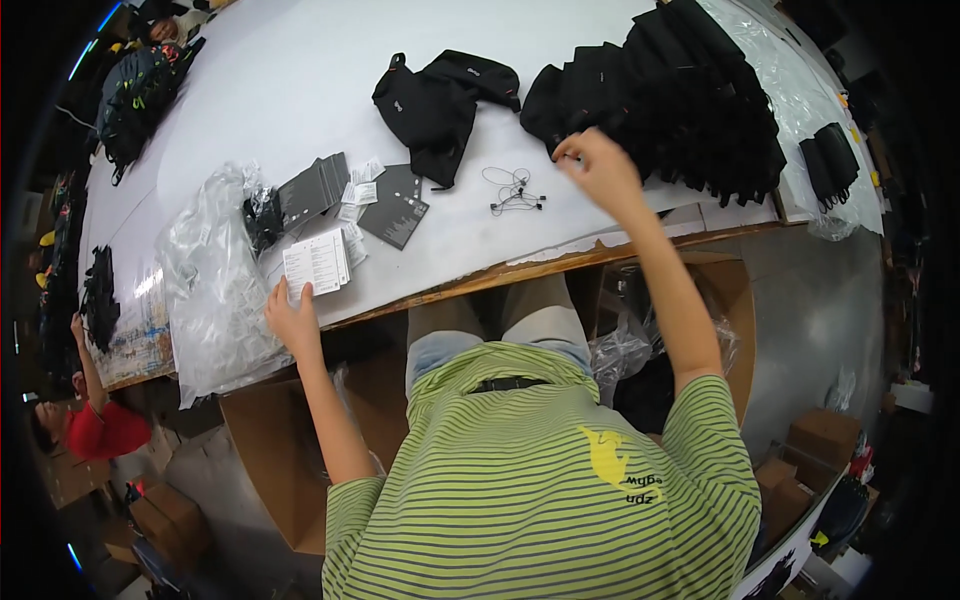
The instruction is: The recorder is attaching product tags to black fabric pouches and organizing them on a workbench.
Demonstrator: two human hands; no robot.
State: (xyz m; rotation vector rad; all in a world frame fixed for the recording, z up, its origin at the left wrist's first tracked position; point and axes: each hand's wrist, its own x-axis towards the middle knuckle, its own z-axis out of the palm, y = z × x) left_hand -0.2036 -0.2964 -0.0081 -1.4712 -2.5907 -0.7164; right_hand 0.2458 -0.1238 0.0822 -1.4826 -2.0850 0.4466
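My left hand point(293, 318) is at the near corner of a small stack of white printed cards point(314, 264), its thumb and fingers closed on the edge. My right hand point(605, 172) is raised at the near left side of a big pile of black fabric bags point(690, 110). Its fingertips are pinched together, and what sits between them is too small to make out. Left of that hand lies a loose tangle of thin black strings point(516, 192) with small tips. Two black bags point(432, 112) lie apart from the pile, farther back.
Dark grey cards point(312, 190) and small white labels point(360, 190) lie beyond the white cards. Clear plastic bags point(212, 270) spread at the left. The table's wooden edge point(440, 290) runs before me, above cardboard boxes point(275, 440). Another person in red point(105, 430) stands at far left.
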